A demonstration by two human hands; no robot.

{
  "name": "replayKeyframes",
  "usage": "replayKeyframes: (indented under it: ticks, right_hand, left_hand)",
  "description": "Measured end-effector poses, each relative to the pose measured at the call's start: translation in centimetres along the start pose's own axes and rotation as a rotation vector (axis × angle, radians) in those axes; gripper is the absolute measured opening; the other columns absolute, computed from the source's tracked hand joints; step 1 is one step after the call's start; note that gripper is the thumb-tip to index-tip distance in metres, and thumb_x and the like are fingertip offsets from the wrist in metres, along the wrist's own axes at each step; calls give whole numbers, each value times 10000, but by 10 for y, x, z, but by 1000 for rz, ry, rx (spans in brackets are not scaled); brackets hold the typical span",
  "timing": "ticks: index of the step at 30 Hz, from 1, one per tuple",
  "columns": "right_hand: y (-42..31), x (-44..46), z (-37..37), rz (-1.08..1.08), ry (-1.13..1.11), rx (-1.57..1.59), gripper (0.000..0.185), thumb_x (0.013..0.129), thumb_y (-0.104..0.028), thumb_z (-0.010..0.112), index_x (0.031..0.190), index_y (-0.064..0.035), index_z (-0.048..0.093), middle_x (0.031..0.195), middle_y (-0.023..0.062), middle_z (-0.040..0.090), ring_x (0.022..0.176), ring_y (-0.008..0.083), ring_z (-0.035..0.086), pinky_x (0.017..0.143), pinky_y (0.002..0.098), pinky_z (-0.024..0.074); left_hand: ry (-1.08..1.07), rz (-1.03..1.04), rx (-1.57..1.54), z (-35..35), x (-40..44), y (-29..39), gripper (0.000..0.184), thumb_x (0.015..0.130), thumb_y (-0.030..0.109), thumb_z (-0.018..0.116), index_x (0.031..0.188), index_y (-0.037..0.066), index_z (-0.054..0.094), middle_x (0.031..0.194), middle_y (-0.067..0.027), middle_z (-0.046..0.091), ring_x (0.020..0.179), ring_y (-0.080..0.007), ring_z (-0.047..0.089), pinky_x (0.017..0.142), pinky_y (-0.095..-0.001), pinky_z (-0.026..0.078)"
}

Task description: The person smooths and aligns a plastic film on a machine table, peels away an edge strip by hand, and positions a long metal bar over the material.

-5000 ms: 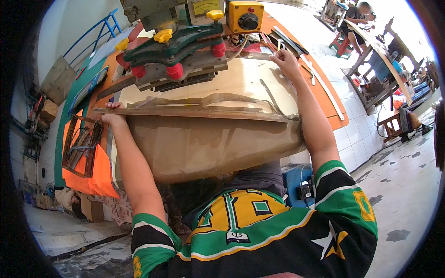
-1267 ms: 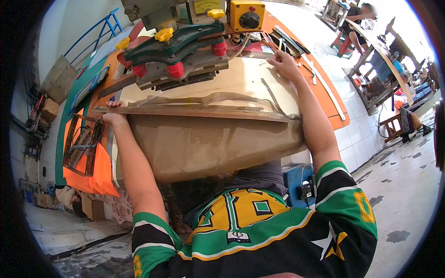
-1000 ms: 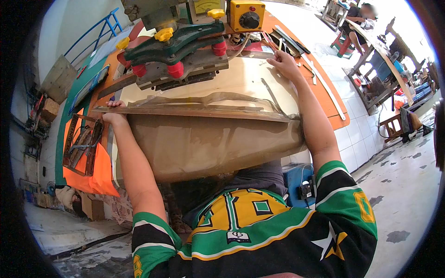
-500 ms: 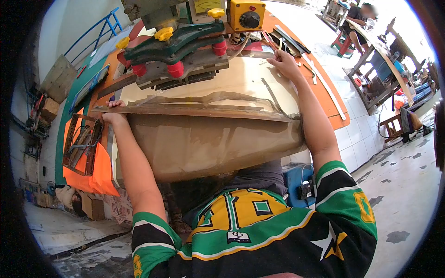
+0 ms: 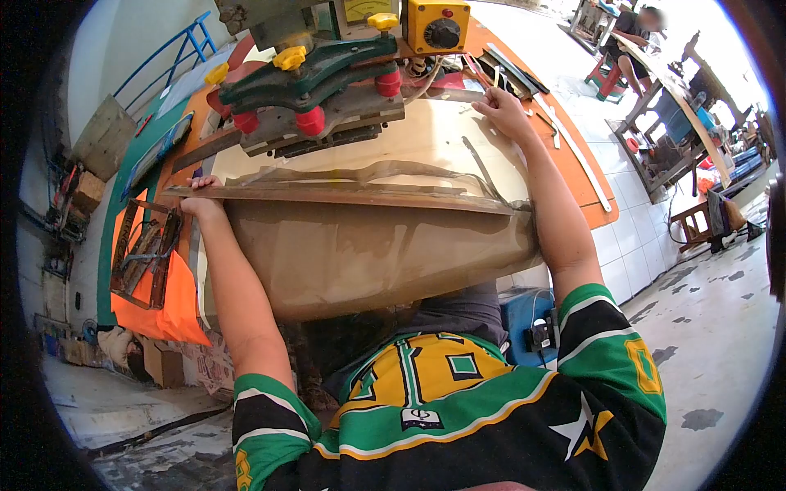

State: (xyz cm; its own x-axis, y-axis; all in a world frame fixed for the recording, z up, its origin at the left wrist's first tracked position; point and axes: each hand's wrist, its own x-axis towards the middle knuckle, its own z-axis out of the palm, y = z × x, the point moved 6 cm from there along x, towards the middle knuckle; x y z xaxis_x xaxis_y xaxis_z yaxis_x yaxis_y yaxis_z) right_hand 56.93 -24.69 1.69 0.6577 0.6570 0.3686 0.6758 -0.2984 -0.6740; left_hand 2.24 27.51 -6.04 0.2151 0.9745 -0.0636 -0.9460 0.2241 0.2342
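My left hand (image 5: 202, 195) is closed around the left end of a long, flat brown bar (image 5: 352, 199). The bar lies across a translucent brownish plastic sheet (image 5: 377, 254) that drapes over the table's near edge toward my lap. My right hand (image 5: 503, 113) is curled closed at the far right of the pale work surface (image 5: 434, 135), beside the end of a flat metal strip (image 5: 458, 95). Whatever its fingers hold is hidden. Between the hands, a press head (image 5: 311, 106) with red knobs and yellow wing knobs hangs above the work surface.
A yellow control box (image 5: 438, 29) with a black dial stands by the press. Metal frames (image 5: 146, 254) lie on orange sheet material (image 5: 168, 307) at left. A long white strip (image 5: 577, 155) rests along the table's right side. Another person (image 5: 634, 41) sits at a far bench.
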Motion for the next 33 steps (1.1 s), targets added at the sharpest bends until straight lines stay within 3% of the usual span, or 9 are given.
replayKeyframes:
  ticks: [9, 11, 33]
  right_hand:
    - [4, 2, 1, 2, -9, -39, 332, 912, -268, 814, 846, -49, 574, 722, -35, 496, 666, 79, 446, 581, 280, 385]
    - [7, 3, 1, 14, -20, -24, 412, 855, -370, 819, 861, -25, 595, 727, 60, 580, 694, 180, 554, 639, 372, 448]
    - [5, 3, 0, 27, -28, -61, 399, 867, -368, 816, 897, -22, 620, 766, 58, 630, 711, 171, 605, 645, 362, 485]
  left_hand:
    - [-22, -2, 10, 4, -2, 0, 372, 986, 421, 373, 860, 131, 568, 555, 49, 464, 479, -131, 458, 508, -303, 417]
    - [1, 2, 17, 7, -9, -1, 370, 983, 422, 376, 857, 131, 568, 554, 48, 466, 477, -130, 459, 506, -300, 418]
    - [11, -14, 8, 3, -6, 0, 406, 982, 459, 394, 841, 124, 576, 562, 45, 481, 488, -125, 472, 519, -288, 422]
